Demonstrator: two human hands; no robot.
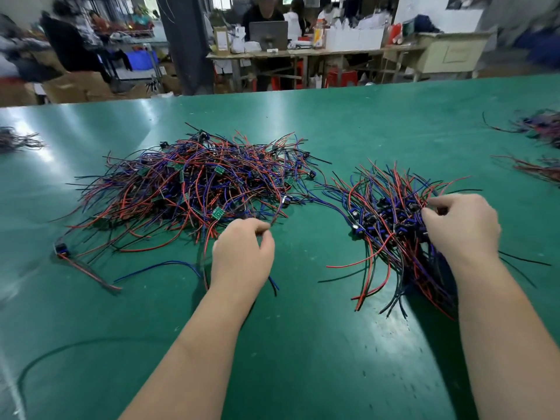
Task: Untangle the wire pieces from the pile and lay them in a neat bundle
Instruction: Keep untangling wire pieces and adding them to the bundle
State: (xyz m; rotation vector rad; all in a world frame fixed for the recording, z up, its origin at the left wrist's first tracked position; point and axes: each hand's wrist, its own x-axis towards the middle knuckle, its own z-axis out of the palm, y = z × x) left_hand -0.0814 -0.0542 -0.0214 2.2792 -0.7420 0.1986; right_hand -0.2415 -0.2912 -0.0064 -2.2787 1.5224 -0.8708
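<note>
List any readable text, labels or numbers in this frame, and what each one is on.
None legible.
Pale label on the brown carton, far bench: too blurred.
Print on the orange and yellow pack, same bench: too blurred.
Any markings on the small green boards in the wire pile: too small.

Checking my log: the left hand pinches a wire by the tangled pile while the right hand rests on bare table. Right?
Not quite: the head view shows the right hand gripping the laid-out bundle, not resting on bare table. The left hand does pinch a wire by the tangled pile.
</note>
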